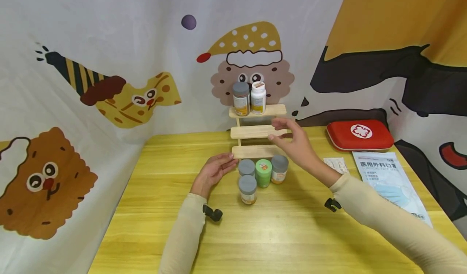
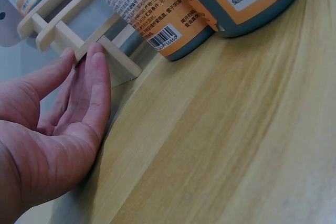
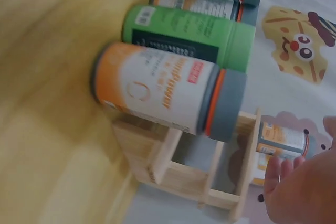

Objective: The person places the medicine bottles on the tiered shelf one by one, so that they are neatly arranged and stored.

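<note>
A three-step wooden display rack [image 1: 251, 132] stands at the back of the table. My left hand [image 1: 216, 169] is at the left end of its lowest step; in the left wrist view thumb and fingertips pinch that plank end [image 2: 84, 51]. My right hand [image 1: 293, 139] hovers by the right end of the middle step, fingers bent and nothing between them. A grey-lidded bottle [image 1: 241, 99] and a white bottle [image 1: 258, 98] stand on the top step. In front of the rack are a green bottle [image 1: 263, 173] and three grey-lidded bottles, one [image 1: 248, 189] nearest me.
At the back right lies a red first-aid case [image 1: 359, 135] with a white emblem. A surgical mask packet [image 1: 392, 185] and a small white printed packet [image 1: 336, 165] lie near it. A printed cloth [image 1: 146, 31] hangs behind the table [image 1: 284, 241].
</note>
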The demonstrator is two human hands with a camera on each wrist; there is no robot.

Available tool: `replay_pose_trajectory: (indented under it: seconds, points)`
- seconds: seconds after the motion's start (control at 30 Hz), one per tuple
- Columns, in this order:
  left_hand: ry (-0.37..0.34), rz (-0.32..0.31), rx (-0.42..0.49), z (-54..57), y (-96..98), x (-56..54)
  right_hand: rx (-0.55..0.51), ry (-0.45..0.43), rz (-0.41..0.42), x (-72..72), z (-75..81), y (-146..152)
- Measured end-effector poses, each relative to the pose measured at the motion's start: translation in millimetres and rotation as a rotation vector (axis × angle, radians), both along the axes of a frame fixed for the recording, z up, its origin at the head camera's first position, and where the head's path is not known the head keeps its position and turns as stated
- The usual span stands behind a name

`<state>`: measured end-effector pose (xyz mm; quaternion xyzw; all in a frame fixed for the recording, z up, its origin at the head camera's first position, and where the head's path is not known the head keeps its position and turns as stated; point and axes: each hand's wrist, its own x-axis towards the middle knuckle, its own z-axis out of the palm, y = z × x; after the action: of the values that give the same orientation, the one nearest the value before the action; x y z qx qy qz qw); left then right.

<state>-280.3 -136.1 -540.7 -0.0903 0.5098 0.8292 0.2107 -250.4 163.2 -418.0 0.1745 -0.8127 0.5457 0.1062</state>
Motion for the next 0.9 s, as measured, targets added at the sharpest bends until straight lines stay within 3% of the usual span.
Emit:
replay_pose_trajectory:
  seconds: [0.13,0.37,0.9]
  points:
    - [0.010,0.004,-0.008,-2.3,0.2,2.3,-0.019,-0.084,0.056,10.0,-13.5,9.3]
    - [-0.003,0.013,-0.010,-2.0,0.6,1.3,-0.057,-0.116,0.142,22.3,-36.8,22.1]
    - [0.001,0.021,0.001,-1.9,1.1,1.2,-0.080,-0.249,0.316,27.6,-72.0,46.3]
